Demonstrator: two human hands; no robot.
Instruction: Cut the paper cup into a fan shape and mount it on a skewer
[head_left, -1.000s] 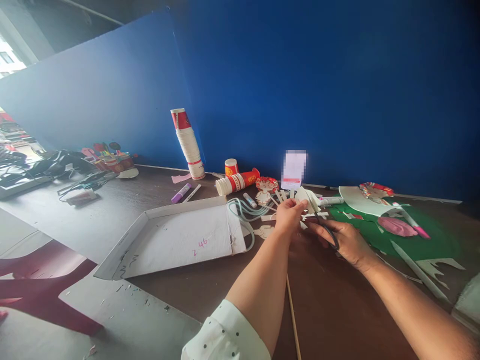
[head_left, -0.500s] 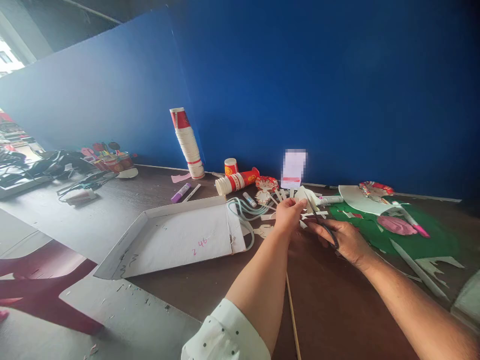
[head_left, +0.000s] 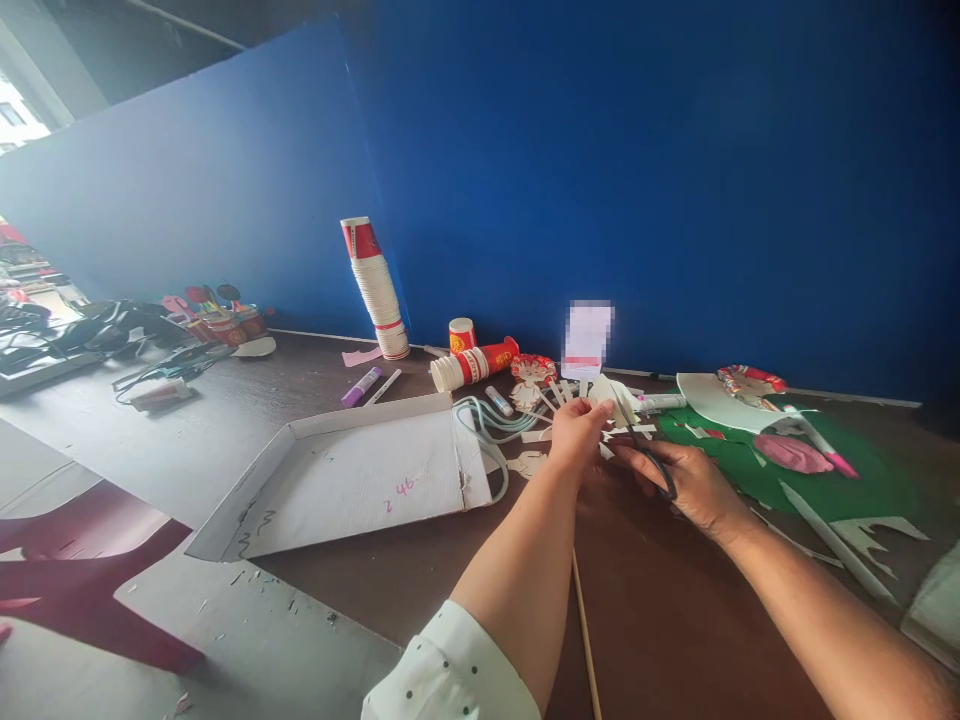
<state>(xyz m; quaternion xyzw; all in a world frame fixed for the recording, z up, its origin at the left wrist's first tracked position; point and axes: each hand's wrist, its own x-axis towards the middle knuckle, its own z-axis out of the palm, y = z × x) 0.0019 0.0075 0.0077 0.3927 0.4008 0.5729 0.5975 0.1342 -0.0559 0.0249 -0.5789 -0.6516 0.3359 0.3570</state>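
Observation:
Between the thumb and fingers of my left hand point(head_left: 579, 430) is a small piece of white paper point(head_left: 604, 396), pinched at its near edge. My right hand point(head_left: 686, 478) grips a pair of dark-handled scissors point(head_left: 657, 466), fingers through the loops. The blades point up and to the left, against the right side of the paper. Cut white paper strips point(head_left: 630, 432) lie below and around the hands. Just left of my left hand sits a red and white cut paper cup point(head_left: 534, 368) with spread petals.
An open white cardboard box lid point(head_left: 360, 470) lies left of my arms. Stacked paper cups point(head_left: 377, 290) lean near the blue partition point(head_left: 600, 180). Green paper point(head_left: 870, 460) with scraps and a pink marker point(head_left: 844, 462) lies right. A thin wooden stick point(head_left: 585, 640) lies between my arms.
Very little differs. The paper's angle at the blades has shifted slightly; both hands hold nearly the same place.

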